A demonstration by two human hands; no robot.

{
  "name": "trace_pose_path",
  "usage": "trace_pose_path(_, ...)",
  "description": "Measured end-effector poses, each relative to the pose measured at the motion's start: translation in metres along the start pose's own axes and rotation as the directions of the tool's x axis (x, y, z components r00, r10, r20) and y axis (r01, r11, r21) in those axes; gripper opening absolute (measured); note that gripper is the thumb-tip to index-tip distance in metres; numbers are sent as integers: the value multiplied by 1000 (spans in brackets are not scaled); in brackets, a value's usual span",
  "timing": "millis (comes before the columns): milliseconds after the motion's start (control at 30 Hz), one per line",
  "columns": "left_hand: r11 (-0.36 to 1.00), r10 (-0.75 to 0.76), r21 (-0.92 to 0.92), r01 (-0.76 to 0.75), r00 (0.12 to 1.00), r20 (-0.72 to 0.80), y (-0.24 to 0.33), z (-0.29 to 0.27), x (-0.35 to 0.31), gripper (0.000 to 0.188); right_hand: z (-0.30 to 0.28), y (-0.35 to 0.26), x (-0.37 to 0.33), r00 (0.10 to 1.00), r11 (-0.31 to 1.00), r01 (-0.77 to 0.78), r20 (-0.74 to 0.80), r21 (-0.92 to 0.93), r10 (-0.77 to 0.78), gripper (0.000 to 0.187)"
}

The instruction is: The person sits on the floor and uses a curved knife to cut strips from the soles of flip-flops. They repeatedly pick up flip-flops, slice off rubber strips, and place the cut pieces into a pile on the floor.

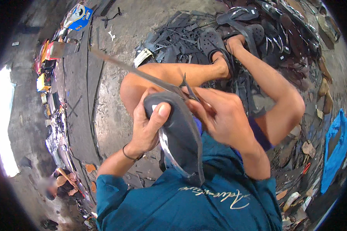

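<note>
My left hand point(144, 131) is closed around a black sandal point(181, 134) with a silvery strap, its thumb pressed on the footbed near the rounded upper end. In my right hand point(229, 119), fingers curled, is a long thin knife point(142, 77). Its blade, a little blurred, reaches up and left past the sandal's rounded end; the handle is hidden by the fingers. Close to the right fingers, a narrow dark sliver point(189, 88) sticks up beside the sole's edge. The sandal is tilted, with its lower end against my teal shirt point(204, 204).
Black offcuts point(169, 40) lie heaped beyond my bent legs. Many dark sandals point(289, 46) are piled at the far right. A blue box point(80, 17) stands far left, near dark boards point(79, 100). Another person point(63, 183) is at lower left. Blue material point(335, 150) lies right.
</note>
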State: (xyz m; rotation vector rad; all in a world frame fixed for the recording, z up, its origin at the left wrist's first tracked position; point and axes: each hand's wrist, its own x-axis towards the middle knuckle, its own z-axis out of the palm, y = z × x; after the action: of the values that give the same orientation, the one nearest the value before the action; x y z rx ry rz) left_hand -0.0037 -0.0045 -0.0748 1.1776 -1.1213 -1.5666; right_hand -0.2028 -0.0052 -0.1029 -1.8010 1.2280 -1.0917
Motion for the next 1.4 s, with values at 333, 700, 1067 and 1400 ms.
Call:
trace_pose_path(333, 820, 457, 361, -444, 888, 53, 18, -8, 32, 47, -19, 57, -62, 790, 528, -463, 62, 712, 610, 34)
trace_pose_path(700, 692, 502, 573, -440, 863, 55, 9, -3, 46, 42, 6, 62, -81, 784, 398, -510, 221, 763, 580, 31)
trace_pose_path(1067, 864, -77, -457, -212, 842, -534, -25, -10, 91, 24, -3, 33, -31, 846, 394, -160, -81, 905, 528, 33)
trace_pose_path(1400, 751, -205, -651, -111, 898, -390, -56, -14, 90, 22, -13, 30, -15, 837, 400, -28, -198, 916, 510, 21)
